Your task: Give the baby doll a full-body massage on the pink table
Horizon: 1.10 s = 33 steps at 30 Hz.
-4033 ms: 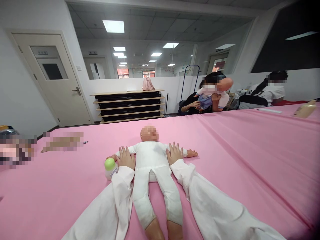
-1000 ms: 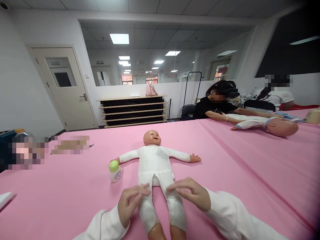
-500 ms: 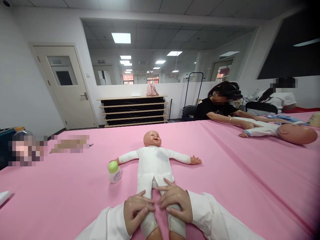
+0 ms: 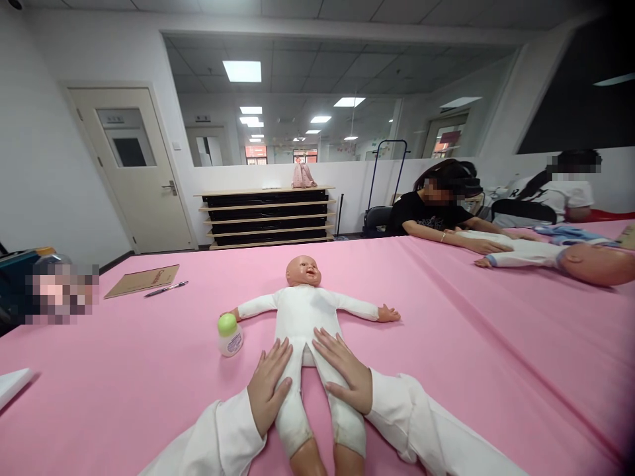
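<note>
On pink cloth, a green-capped bottle, contents unclear, beside a doll under open left hand and right hand.

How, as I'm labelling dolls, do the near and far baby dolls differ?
The near baby doll lies head away from the camera; the far baby doll, head to the right.
The near doll wears white without visible trim; the far doll wears blue-edged white.
The left hand and right hand lie on the near doll; a co-worker's hand touches the far doll.
Both lie on the pink cloth.
</note>
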Each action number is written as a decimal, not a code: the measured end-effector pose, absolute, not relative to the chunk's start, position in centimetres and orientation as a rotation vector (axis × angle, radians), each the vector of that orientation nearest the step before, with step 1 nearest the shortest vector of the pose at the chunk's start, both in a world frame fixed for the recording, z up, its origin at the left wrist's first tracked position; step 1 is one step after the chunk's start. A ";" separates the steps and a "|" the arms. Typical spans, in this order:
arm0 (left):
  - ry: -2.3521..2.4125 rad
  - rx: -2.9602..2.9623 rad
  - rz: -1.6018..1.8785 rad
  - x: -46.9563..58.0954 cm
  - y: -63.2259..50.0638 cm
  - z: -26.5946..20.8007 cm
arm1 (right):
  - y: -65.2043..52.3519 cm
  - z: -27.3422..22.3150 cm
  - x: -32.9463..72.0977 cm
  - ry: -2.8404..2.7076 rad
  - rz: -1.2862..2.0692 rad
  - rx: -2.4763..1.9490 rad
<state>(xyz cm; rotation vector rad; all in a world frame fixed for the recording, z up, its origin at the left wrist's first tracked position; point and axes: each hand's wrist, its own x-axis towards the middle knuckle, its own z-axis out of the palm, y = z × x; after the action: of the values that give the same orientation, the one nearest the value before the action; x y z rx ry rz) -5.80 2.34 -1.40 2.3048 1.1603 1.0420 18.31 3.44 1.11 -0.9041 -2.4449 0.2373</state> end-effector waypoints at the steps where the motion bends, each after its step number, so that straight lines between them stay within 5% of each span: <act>1: 1.145 2.316 1.004 -5.7 2.2 -1.3 | 3.3 1.4 18.2 -2.486 0.234 -0.885; 9: 0.641 2.238 1.009 -6.0 -0.2 1.2 | 0.6 3.9 17.2 -2.393 0.587 -0.470; 16: 0.957 1.914 1.434 -6.4 0.7 0.1 | 2.1 2.7 17.9 -1.959 0.487 -0.850; 27: 1.105 2.247 1.034 -5.6 1.5 -0.5 | 2.1 2.2 17.4 -2.513 0.281 -0.834; 33: 0.758 2.224 1.054 -5.4 -0.2 1.1 | 0.6 3.7 17.0 -2.436 0.565 -0.473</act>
<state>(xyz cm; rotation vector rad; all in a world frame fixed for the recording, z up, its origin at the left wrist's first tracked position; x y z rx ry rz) -5.43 -0.20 1.06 2.2244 0.7581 1.0538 16.96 0.57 3.68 -0.4733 -2.4363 0.5647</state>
